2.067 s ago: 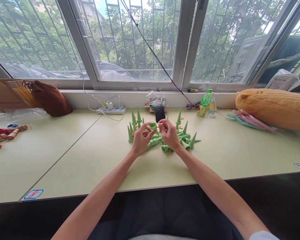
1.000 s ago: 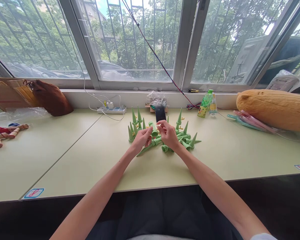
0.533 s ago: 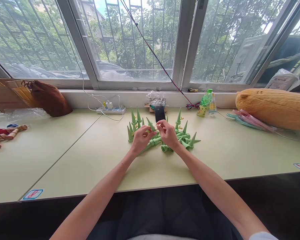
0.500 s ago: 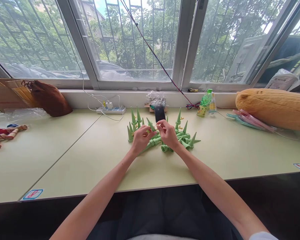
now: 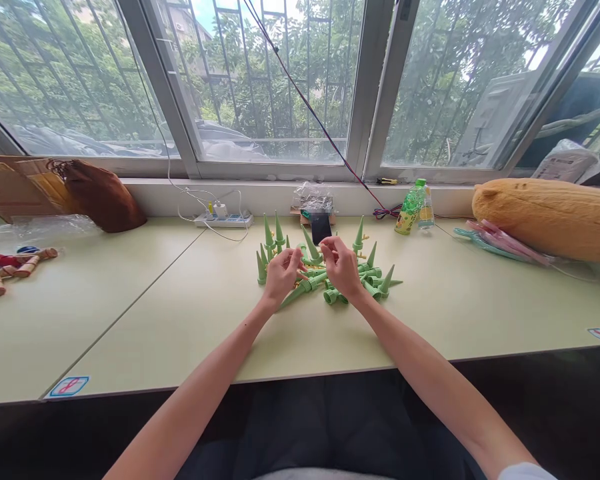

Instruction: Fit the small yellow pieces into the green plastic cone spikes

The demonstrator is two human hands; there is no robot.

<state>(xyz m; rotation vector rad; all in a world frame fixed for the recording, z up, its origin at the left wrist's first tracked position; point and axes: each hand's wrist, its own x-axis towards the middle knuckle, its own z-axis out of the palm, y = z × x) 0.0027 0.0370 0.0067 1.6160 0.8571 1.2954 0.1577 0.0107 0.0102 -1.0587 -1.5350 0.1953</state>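
Note:
A green cone-shaped watering spike (image 5: 310, 243) leans point-up between my hands, its collar by the right fingertips. My right hand (image 5: 342, 268) has its fingers pinched together at that collar, though the contact itself is partly hidden. To the left of the spike is my left hand (image 5: 282, 275), its fingers loosely curved and apart, with nothing plainly in them. Several more green spikes stand upright behind my left hand (image 5: 269, 233) and beyond my right hand (image 5: 359, 235), some with small yellow valves. Other green spikes (image 5: 305, 287) and hollow collars (image 5: 331, 296) lie around and under the hands.
A dark phone (image 5: 321, 229) leans against a small box behind the spikes. Along the back are a power strip (image 5: 225, 220), a green bottle (image 5: 410, 208) and a tan plush (image 5: 545, 217). A brown bag (image 5: 100, 197) and wooden toys (image 5: 27, 265) lie left.
The spike between the hands has turned more upright and shifted slightly right. My left fingers have moved back from it and opened a little; my right hand stays close to its collar.

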